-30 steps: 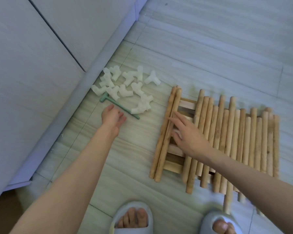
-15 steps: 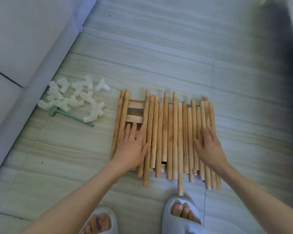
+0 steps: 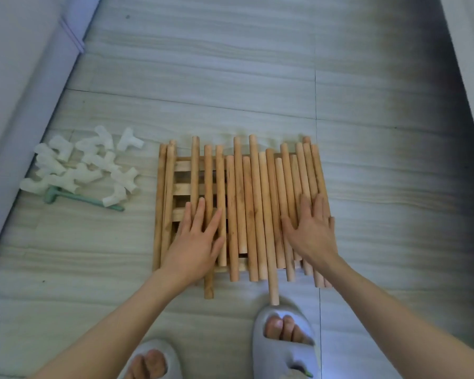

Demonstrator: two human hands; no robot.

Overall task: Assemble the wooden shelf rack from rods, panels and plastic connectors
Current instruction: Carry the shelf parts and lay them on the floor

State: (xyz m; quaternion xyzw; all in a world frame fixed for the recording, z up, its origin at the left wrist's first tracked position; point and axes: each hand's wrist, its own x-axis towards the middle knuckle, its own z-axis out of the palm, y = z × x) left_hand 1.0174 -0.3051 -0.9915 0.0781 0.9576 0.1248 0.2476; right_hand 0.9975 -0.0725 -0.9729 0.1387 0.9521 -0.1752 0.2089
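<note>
Wood under our fingers: both our hands lie flat on the rods (image 3: 255,203), fingers straight and spread, gripping nothing.
Left hand (image 3: 195,242): we rest it on the leftward rods, fingertips pointing away from us along the grain.
Right hand (image 3: 311,231): we press it on the rightward rods, palm down, thumb splayed inward.
Rods: they run lengthwise away from us, side by side and touching, their long axis in line with our fingers; ends are uneven, and one rod (image 3: 270,258) juts back toward our slipper (image 3: 285,348).
Panels: a slatted panel (image 3: 182,184) lies beneath the rods, showing just beyond our left fingertips.
Connectors: the plastic connectors (image 3: 80,165) lie heaped well to the left of our left fingers, apart from the wood; our left hand is the nearer one.
Tool: a green mallet (image 3: 80,199) lies touching the near edge of that heap.
Judgement: we think nothing is joined yet; any rod pick-up means curling the fingers across the grain, and any connector means a leftward reach.
</note>
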